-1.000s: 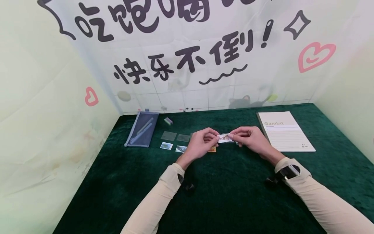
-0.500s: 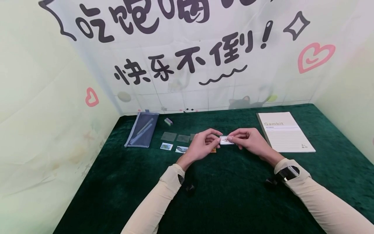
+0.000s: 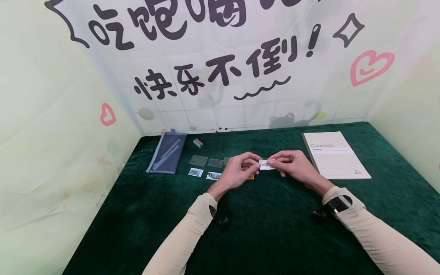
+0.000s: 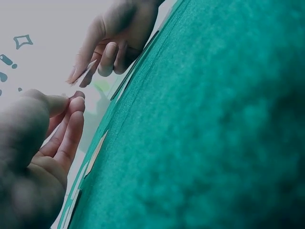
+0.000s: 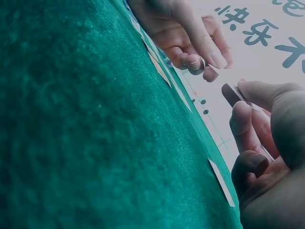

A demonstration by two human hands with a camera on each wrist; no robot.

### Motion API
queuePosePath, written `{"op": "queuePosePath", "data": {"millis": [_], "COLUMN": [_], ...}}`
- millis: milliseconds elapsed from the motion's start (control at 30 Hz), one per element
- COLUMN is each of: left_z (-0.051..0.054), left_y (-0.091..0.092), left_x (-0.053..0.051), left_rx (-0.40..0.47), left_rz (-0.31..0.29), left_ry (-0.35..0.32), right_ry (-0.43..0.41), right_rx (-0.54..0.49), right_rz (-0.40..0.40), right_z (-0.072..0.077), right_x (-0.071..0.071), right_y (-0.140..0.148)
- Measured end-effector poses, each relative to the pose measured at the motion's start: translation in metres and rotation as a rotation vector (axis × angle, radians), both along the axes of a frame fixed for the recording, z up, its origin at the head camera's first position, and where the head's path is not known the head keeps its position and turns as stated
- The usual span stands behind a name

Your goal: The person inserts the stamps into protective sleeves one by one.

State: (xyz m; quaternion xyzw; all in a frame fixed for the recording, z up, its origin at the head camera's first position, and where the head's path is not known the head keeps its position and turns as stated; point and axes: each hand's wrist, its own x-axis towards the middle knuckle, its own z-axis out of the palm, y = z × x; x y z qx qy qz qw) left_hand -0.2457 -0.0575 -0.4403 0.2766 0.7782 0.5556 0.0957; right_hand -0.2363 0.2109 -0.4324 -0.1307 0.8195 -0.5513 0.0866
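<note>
In the head view, a small white stamp (image 3: pixel 266 165) with a printed picture is held above the green cloth between both hands. My right hand (image 3: pixel 297 165) pinches it between thumb and fingers. My left hand (image 3: pixel 237 170) pinches at its left edge, where a thin clear sleeve seems to lie behind the stamp; the fingers hide how far the two overlap. In the right wrist view, a thin edge (image 5: pixel 213 69) shows between the left fingertips. Below the left hand lie a blue-green stamp (image 3: pixel 195 172), a greyish stamp (image 3: pixel 213 175) and a partly hidden orange stamp (image 3: pixel 251 177).
Clear sleeves (image 3: pixel 198 160) lie in a row behind the stamps, one partly covered by the left hand. A blue mesh pencil case (image 3: pixel 167 152) with pens stands back left, near a small eraser-like block (image 3: pixel 198 143). A white notepad (image 3: pixel 337 156) lies right of the right hand.
Both hands have drawn slightly closer together, and the stamp has shifted a little down and right, sitting more level. Over the last half second hardly anything has moved.
</note>
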Motion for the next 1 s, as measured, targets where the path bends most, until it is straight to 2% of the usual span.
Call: {"op": "queuePosePath", "data": {"millis": [267,833,1000], "left_z": [0.0004,0.0001,0.0007], "left_y": [-0.0001,0.0034,0.0032], "left_x": [0.0009,0.0018,0.0019], "left_rx": [-0.006,-0.013,-0.030], "left_rz": [0.001,0.003,0.017], "left_ry": [-0.006,0.023,0.038], "right_ry": [0.009,0.002,0.046], "right_rx": [-0.007,0.031,0.049], "right_rz": [0.004,0.002,0.006], "right_z": [-0.0024,-0.0026,-0.0032], "right_x": [-0.0014,-0.0009,-0.0022], "right_y": [-0.0005,0.0007,0.0014]}}
